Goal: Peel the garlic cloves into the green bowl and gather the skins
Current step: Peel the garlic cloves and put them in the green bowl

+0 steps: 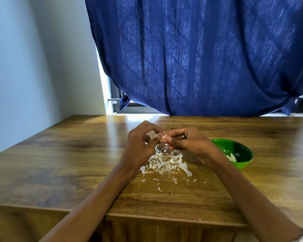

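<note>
1. Blue curtain [199, 55]: hangs over a window behind the table, fills the upper frame; a bright strip of window shows at its left edge.
2. Wooden table [59, 154]: glossy brown top, light reflected on the far side.
3. Left hand [142, 142]: raised above the table, fingers curled, fingertips pinching a garlic clove [162, 137] from the left side.
4. Right hand [187, 140]: same height, fingers curled, thumb and fingertips gripping the same clove from the right. A ring [183, 136] sits on one finger. Both hands meet at the clove; a pale strip of skin sticks up from it.
5. Green bowl [243, 151]: on the table just right of the right hand, partly hidden by the wrist. Pale peeled cloves [232, 157] lie inside.
6. Pile of skins [166, 163]: loose white papery pieces on the table, directly under the hands, left of the bowl; smaller flakes scattered toward the near edge.
</note>
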The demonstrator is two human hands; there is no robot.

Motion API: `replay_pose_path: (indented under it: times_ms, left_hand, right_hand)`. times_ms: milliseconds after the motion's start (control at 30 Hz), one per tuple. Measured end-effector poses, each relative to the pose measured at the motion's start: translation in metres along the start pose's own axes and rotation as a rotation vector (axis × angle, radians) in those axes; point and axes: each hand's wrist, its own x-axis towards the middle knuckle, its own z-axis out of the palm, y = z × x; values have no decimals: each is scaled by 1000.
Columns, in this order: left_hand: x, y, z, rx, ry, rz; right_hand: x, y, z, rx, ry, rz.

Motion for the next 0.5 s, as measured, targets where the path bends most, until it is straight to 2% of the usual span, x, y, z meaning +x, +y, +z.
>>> replay_pose_path:
  times_ms: [500]
  left_hand:
    - [0, 6, 1, 16, -86, 108]
  right_hand:
    - [-4, -5, 2, 31, -25, 43]
